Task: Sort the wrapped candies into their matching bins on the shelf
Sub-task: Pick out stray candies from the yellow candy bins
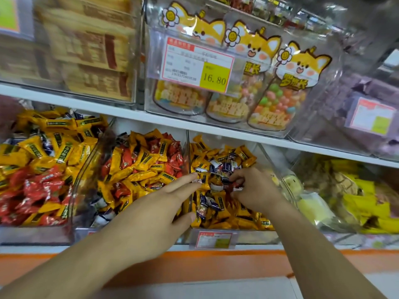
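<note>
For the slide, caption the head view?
Both hands pick through a clear bin of yellow and navy wrapped candies.

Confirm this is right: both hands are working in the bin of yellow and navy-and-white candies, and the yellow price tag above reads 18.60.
Not quite. In the head view the price tag reads 16.80, not 18.60. The rest holds: the left hand and right hand are both at the bin of yellow and navy-and-white candies.
</note>
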A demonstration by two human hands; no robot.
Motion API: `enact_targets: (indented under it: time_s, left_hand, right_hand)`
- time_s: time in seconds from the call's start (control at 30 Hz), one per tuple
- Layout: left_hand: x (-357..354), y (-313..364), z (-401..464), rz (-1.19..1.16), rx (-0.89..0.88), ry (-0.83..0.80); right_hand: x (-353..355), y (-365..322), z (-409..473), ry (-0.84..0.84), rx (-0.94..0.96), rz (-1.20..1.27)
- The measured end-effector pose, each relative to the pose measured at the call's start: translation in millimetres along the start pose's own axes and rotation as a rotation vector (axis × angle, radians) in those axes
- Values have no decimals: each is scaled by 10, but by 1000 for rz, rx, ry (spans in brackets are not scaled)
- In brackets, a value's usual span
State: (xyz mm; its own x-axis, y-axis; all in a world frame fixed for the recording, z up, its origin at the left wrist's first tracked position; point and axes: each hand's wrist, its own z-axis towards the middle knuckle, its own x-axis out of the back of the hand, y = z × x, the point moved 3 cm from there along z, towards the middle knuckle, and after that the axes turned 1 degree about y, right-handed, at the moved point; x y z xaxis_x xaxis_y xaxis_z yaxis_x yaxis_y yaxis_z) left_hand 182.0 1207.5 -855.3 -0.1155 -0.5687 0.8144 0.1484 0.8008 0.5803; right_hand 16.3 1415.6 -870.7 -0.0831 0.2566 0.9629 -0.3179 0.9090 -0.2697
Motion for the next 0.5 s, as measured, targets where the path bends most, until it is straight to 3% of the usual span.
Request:
enact_targets:
  time_s: [0.5]
  left_hand:
    - [-45, -111, 10, -52, -8, 20]
  right_hand:
    - [2, 14, -17, 182, 11, 145]
